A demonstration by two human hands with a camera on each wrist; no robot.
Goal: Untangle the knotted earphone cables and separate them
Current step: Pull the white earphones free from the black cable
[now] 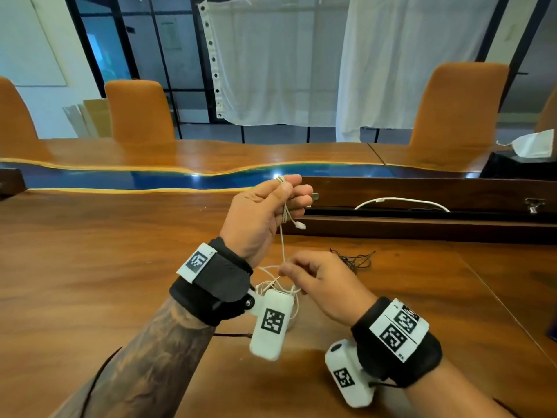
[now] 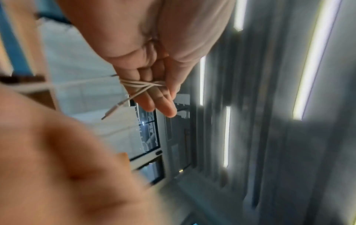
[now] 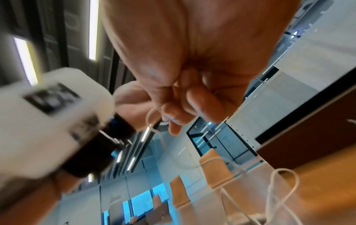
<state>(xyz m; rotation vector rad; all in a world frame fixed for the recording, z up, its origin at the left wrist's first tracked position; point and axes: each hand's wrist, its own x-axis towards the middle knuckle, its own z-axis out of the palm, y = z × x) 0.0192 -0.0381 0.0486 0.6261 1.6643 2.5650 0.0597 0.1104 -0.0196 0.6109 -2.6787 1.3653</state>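
My left hand (image 1: 268,206) is raised above the table and grips a bunch of white earphone cable (image 1: 283,236) wound over its fingers (image 2: 154,94). The white cable (image 2: 142,85) crosses those fingers and its jack plug (image 2: 111,111) dangles free. A small white earbud (image 1: 300,225) hangs just below that hand. Lower down, my right hand (image 1: 313,279) pinches the same white cable (image 3: 152,115) between thumb and fingertips. Loose white loops (image 3: 277,194) trail down toward the table. A black earphone cable (image 1: 354,260) lies in a tangle on the wood beyond my right hand.
The wooden table (image 1: 90,267) has a blue resin strip (image 1: 150,176) across it. A dark open cable trough (image 1: 422,212) with a thick white cord (image 1: 401,202) runs behind my hands. Orange chairs (image 1: 140,113) line the far side. A white cloth (image 1: 530,143) lies at far right.
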